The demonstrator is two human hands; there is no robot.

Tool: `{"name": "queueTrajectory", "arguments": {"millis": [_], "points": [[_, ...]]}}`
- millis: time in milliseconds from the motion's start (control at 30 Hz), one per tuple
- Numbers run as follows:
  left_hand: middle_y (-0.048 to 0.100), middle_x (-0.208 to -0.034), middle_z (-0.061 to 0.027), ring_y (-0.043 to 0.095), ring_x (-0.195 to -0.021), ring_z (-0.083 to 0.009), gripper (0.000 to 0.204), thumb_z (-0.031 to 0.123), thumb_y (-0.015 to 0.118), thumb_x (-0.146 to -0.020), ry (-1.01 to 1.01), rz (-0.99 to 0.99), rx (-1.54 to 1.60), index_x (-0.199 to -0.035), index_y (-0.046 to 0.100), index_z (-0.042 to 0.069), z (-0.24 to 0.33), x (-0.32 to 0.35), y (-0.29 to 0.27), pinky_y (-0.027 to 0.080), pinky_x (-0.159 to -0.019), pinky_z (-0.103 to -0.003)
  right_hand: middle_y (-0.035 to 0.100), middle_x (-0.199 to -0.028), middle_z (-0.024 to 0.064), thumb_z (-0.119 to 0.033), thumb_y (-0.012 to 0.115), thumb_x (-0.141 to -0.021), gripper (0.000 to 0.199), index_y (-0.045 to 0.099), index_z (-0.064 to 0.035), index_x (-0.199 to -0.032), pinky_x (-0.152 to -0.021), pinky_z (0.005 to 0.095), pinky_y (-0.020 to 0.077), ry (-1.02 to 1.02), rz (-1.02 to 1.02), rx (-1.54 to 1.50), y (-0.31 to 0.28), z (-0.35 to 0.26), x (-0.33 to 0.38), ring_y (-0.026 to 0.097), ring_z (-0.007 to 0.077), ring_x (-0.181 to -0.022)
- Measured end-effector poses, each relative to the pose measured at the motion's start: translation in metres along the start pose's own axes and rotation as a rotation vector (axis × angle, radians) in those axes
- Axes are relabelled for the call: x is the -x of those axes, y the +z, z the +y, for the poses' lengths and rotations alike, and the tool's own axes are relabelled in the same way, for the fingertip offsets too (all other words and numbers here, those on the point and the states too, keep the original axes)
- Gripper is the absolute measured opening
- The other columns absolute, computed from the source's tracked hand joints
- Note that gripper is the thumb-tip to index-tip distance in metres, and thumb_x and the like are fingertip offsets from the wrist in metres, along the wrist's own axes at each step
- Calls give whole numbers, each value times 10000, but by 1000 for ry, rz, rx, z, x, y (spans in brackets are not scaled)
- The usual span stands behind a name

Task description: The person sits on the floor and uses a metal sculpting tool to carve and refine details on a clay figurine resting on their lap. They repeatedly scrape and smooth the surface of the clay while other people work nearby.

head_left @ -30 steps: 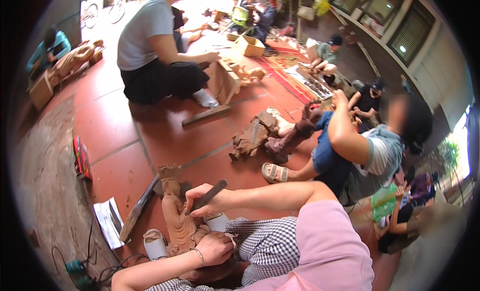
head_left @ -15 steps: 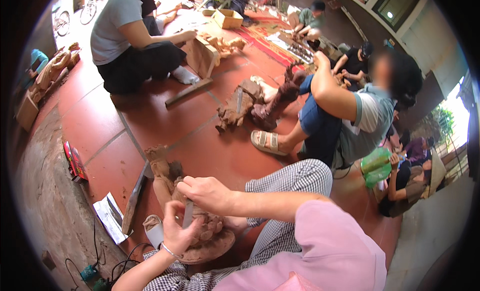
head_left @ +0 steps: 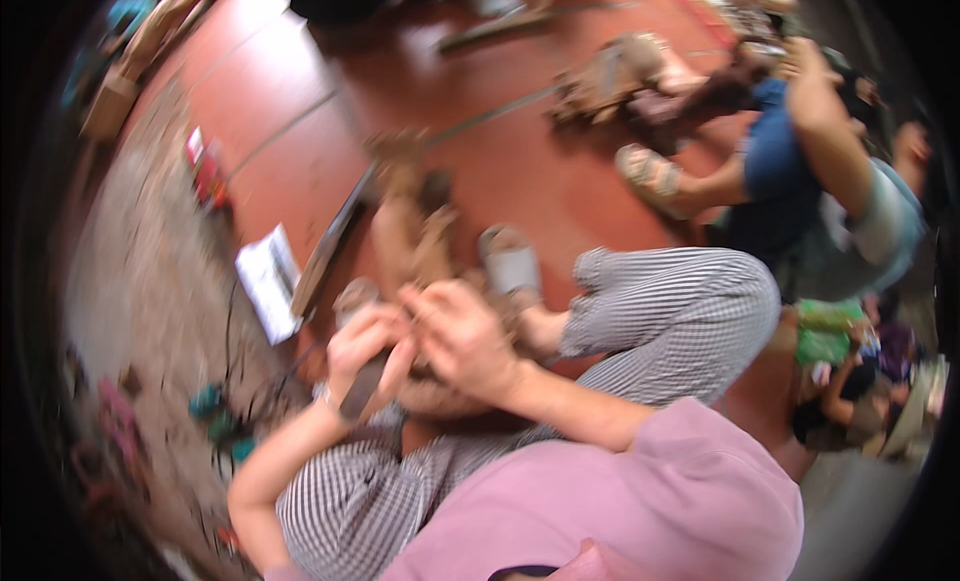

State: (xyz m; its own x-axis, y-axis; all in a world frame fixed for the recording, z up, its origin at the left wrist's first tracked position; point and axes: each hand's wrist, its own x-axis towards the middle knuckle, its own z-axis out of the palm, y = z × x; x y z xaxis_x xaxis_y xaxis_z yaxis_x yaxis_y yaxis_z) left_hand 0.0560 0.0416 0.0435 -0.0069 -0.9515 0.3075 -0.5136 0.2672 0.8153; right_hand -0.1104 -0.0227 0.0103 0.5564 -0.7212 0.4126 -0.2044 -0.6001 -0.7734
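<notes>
Both hands gripping, left hand [head_left: 365, 351], right hand [head_left: 465, 341], one wooden carving [head_left: 410, 231]

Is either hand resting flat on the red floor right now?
No: both the left hand and the right hand are raised together over the brown wooden carving in front of the person's knees, off the red floor.

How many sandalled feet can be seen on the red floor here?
2. One grey sandal on the wearer's own foot, beside the wooden carving just beyond the hands. One tan sandal on a neighbour's foot, upper right. Blur and legs may hide others.
</notes>
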Motion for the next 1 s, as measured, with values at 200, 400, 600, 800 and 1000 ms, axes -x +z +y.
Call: {"name": "queueTrajectory", "arguments": {"millis": [200,400,600,800,1000], "points": [[649,-876,-126,642,-697,-224,32,-35,635,-829,39,68,-26,-800,646,-30,-15,21,1,521,-612,-310,589,-968,130,-19,688,-783,653,482,71,-1396,-762,378,500,8,-139,-68,18,-10,19,568,293,-838],[636,-899,-133,630,-725,-225,48,-25,621,-857,12,115,-19,-833,652,-53,-20,7,17,518,-643,-310,668,-840,187,-46,699,-819,828,260,78,-1510,-664,405,546,170,-240,-174,18,2,22,687,335,-757],[628,-936,-137,612,-746,-217,65,-13,619,-870,-2,82,44,-824,645,-51,-31,9,26,507,-661,-312,678,-851,183,-50,689,-834,780,296,86,-1493,-664,389,550,228,-246,-188,17,5,21,701,326,-768],[620,-898,-140,603,-710,-223,76,-38,601,-858,7,17,-3,-789,621,-60,-26,15,12,499,-628,-317,660,-797,156,-31,702,-811,765,342,86,-1476,-652,374,541,167,-277,-175,16,4,22,669,294,-693],[610,-833,-155,611,-684,-274,62,-44,633,-817,21,52,31,-768,595,-44,-33,5,21,504,-602,-346,651,-784,145,-1,693,-798,768,347,81,-1479,-653,360,536,248,-240,-193,17,3,20,671,273,-703]]}}
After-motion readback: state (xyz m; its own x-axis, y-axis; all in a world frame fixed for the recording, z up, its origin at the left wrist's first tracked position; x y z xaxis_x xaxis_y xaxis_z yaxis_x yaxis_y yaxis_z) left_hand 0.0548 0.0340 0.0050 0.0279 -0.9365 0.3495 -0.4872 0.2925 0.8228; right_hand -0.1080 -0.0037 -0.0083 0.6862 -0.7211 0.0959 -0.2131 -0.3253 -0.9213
